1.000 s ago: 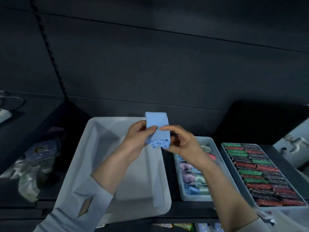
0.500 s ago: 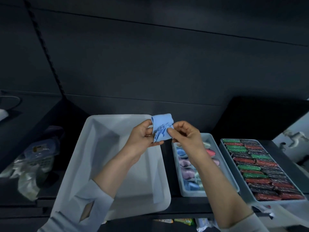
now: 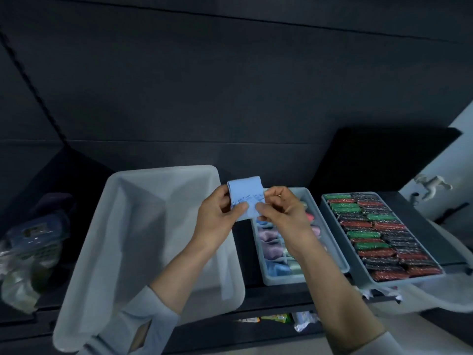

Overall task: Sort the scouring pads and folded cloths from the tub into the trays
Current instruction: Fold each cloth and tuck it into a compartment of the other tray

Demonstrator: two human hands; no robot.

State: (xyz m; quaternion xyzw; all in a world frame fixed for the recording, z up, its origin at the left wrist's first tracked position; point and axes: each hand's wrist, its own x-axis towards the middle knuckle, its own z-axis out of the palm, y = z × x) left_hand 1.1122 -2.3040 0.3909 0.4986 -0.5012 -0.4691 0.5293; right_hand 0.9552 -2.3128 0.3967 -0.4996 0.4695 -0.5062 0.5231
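Observation:
A small light-blue folded cloth (image 3: 245,191) is held up between both hands, above the gap between the tub and the cloth tray. My left hand (image 3: 217,221) pinches its left side and my right hand (image 3: 281,213) pinches its right side, thumbs on the front. The big white tub (image 3: 122,252) at the left shows only a bare floor. To its right, a narrow tray (image 3: 313,201) holds pastel folded cloths. Further right, a wider tray (image 3: 399,280) is packed with red, green and black scouring pads (image 3: 378,234).
A dark wall rises close behind the trays. Clear bags and a dark bundle (image 3: 30,242) lie on the left of the dark shelf. Small packets (image 3: 276,319) sit on a lower level below the shelf edge. A pale surface (image 3: 455,298) lies at the far right.
Both hands have kept hold of the blue cloth and turned and refolded it; it now stands flatter, with its ruffled edge across the middle. The view shifted slightly.

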